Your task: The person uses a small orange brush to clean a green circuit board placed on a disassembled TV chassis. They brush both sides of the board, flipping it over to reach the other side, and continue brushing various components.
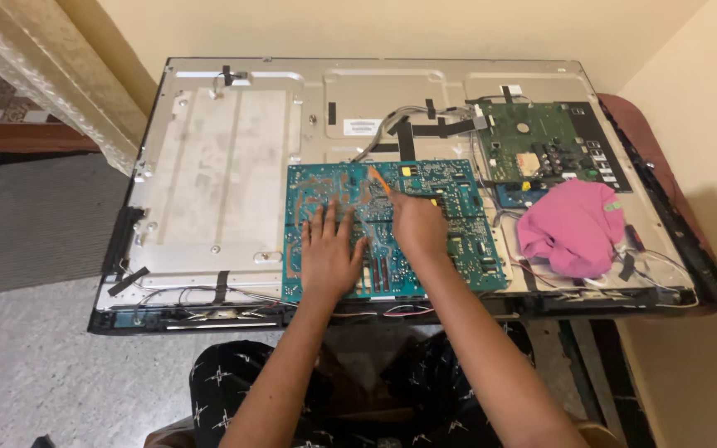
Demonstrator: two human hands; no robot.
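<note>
Left hand spread flat, fingers apart, on teal circuit board. Right hand clamped on orange-handled tool. Beyond both hands, small white rectangular label; pink cloth right of them.

Cream walls are closing in at twelve and three; grey carpet is spreading toward eight o'clock.

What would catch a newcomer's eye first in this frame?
Most striking is the large teal circuit board at the centre of the opened flat-screen back panel, with the left hand pressed flat on it and the right hand holding an orange-handled tool against it. To the right, a bright pink cloth lies crumpled on the panel, just below a smaller green circuit board.
</note>
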